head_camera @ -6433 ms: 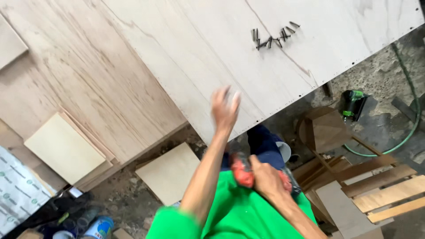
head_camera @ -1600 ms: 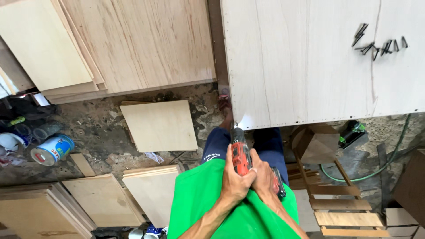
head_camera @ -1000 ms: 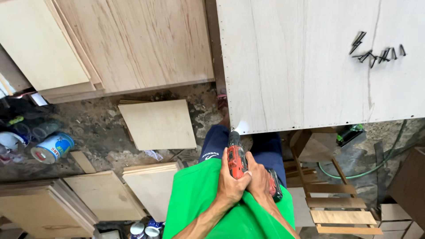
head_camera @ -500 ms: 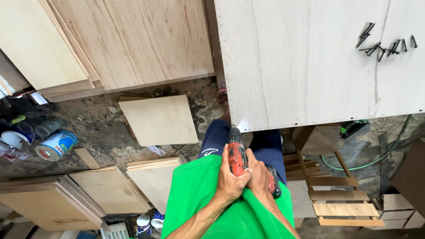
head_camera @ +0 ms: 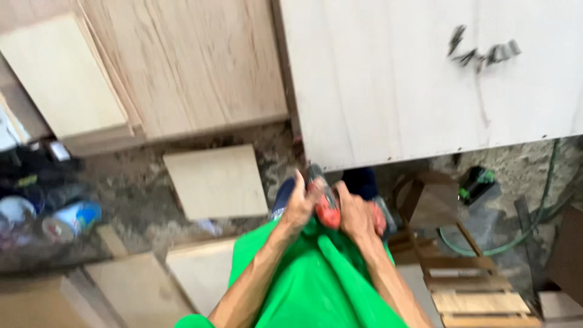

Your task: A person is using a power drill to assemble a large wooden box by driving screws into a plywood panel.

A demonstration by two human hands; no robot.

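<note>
Drill (head_camera: 325,203) now lower, between 2 hands (head_camera: 302,206).

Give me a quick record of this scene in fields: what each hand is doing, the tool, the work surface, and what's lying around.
left hand: gripping the drill from the left side
right hand: wrapped round the drill's rear
tool: red and black power drill, nose towards the panel edge
work surface: pale wood panel, overhead view
on panel: cluster of dark screws, blurred
floor: square board, slatted pallet, green hose
clothing: green shirt
</note>
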